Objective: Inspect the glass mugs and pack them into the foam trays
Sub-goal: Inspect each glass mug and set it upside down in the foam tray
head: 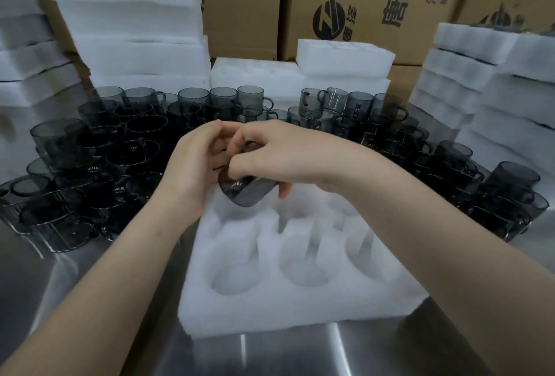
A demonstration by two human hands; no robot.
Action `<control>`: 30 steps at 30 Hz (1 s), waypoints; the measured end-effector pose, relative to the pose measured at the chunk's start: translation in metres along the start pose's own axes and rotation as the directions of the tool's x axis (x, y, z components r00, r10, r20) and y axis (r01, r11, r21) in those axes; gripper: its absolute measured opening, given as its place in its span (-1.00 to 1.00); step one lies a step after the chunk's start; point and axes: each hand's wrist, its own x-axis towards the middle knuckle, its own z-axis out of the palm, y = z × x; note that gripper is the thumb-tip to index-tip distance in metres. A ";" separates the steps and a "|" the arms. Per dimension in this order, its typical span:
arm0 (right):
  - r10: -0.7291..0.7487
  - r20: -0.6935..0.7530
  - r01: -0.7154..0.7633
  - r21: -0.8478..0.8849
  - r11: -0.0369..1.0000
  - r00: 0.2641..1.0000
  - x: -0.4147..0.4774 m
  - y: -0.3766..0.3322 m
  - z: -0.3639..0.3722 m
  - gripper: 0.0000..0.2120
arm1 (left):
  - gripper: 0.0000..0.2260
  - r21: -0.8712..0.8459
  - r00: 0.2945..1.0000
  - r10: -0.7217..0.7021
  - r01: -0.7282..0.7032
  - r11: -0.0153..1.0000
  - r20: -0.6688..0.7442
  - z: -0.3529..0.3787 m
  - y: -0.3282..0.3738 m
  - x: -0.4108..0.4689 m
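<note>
Left hand (pixel 192 165) and right hand (pixel 279 150) are gripping one grey glass mug (pixel 243 192) over the lower-centre foam tray (pixel 270 309), its visible pockets sitting empty, dozens of unpacked mugs (pixel 126 135) waiting.

foam tray (pixel 300 300) front centre, mugs (pixel 120 147) behind, cartons (pixel 375 0) rearmost

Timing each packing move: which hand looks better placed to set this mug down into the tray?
Probably the right hand: its fingers curl over the mug from above, over the empty pockets of the foam tray. The left hand holds only the mug's left end, at the tray's edge.
</note>
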 end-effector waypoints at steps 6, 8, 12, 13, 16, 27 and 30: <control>-0.168 -0.130 0.127 -0.278 0.952 0.977 0.007 0.001 0.024 -0.81 | -0.57 -0.134 0.994 -0.088 0.096 0.986 0.063 -0.002 0.003 -0.003; -0.188 -0.119 0.140 -0.329 0.934 0.975 0.009 0.003 0.029 -0.84 | -0.58 -0.114 0.989 -0.131 0.139 0.984 0.075 -0.005 0.003 -0.002; -0.255 -0.038 0.214 -0.433 0.876 0.966 0.011 0.005 0.031 -0.83 | -0.56 -0.131 0.987 -0.134 0.145 0.981 0.085 -0.007 0.004 -0.001; -0.264 -0.011 0.231 -0.454 0.861 0.964 0.012 0.005 0.031 -0.85 | -0.56 -0.118 0.987 -0.136 0.146 0.982 0.088 -0.007 0.004 -0.001; -0.266 0.040 0.254 -0.466 0.847 0.963 0.014 0.007 0.031 -0.85 | -0.55 -0.070 0.986 -0.140 0.146 0.987 0.090 -0.006 0.004 -0.001; -0.102 0.114 0.151 -0.625 0.765 0.988 0.007 0.019 0.048 -0.52 | -0.62 0.077 0.998 -0.061 0.060 0.995 0.010 -0.001 0.003 0.003; -0.030 0.157 0.124 -0.626 0.770 0.987 0.011 0.020 0.052 -0.46 | -0.64 0.160 1.000 -0.024 0.024 0.987 -0.006 0.001 0.000 0.002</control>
